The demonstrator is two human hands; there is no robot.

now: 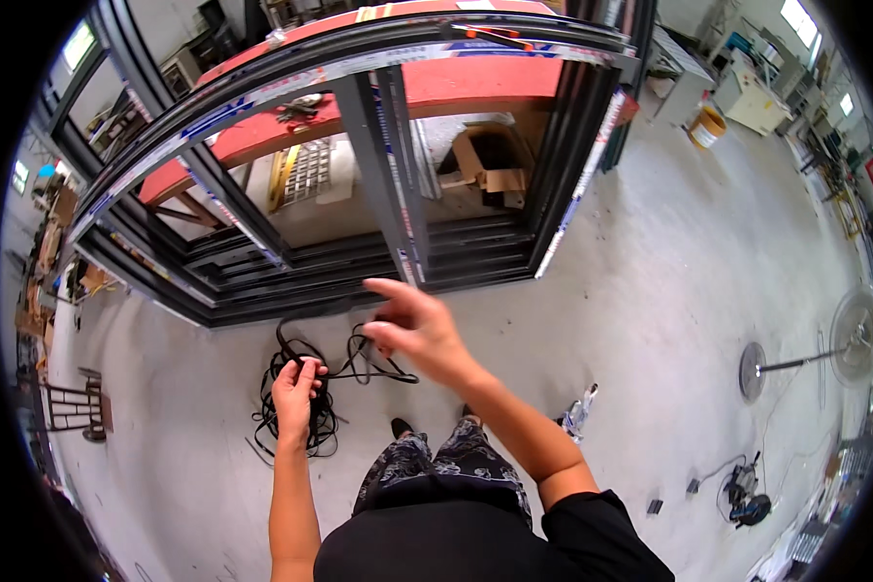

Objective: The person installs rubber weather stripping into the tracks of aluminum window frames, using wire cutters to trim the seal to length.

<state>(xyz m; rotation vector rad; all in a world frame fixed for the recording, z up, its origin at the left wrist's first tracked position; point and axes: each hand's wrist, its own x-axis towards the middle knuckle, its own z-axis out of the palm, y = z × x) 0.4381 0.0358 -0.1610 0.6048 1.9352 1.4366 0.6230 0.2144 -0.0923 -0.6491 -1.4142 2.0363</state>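
Black rubber strip [359, 361] pinched between both hands: left hand [296, 388] low, right hand [415, 330] raised, forefinger extended.

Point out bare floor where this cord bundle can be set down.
Bare concrete floor lies between the black window frame and the pedestal fan. Crowded: under the left hand, where the black cord bundle hangs, and tools by the small fan.
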